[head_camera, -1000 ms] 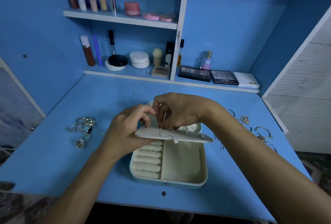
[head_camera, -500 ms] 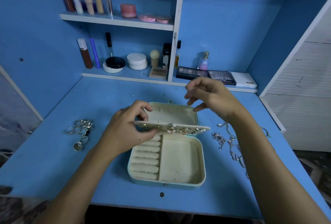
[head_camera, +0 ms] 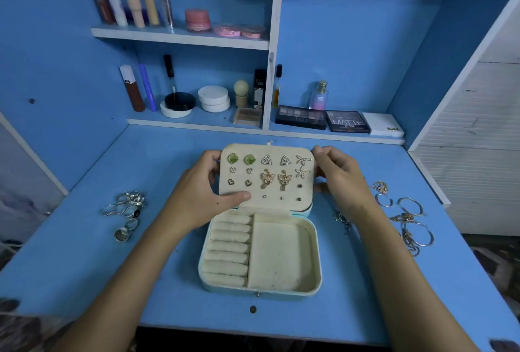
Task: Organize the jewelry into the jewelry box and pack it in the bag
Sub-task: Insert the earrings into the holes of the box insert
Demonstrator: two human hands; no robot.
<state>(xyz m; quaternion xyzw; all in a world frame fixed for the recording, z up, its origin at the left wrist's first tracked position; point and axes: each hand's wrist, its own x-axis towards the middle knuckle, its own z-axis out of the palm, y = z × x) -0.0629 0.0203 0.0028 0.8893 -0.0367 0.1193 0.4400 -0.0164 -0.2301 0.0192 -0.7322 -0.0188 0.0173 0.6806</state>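
You have the jewelry box point(head_camera: 260, 281) open on the desk point(head_camera: 84, 253), just below your grip, with its ring rolls and tray bare. Your left hand point(head_camera: 197, 196) and right hand point(head_camera: 342, 180) pinch the earring panel point(head_camera: 267, 202) between them, upright so the studs face you. Rings point(head_camera: 126, 211) wait outside your left hand, bracelets point(head_camera: 408, 219) outside your right.

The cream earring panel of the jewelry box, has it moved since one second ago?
Yes. The cream earring panel has swung up from lying flat over the blue jewelry box to upright at its far edge.
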